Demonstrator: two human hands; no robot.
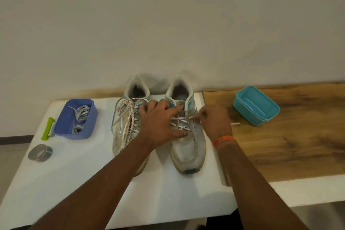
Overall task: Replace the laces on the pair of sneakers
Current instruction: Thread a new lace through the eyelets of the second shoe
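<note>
a: right hand (214,121) pinching the speckled lace tip (192,117) beside the right sneaker (186,136); left hand (160,123) spread flat, pressing its tongue.

b: mid-lacing, probably. next: thread through the upper eyelet, pull snug. left sneaker (127,127) loosely laced.

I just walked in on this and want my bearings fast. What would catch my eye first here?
Two worn white sneakers stand side by side, mid-table on the white board: the left sneaker is draped in loose speckled laces, the right sneaker half laced. The left hand presses on the right sneaker, while the right hand pinches a lace tip beside it. Far left, a purple tub holds grey laces.
</note>
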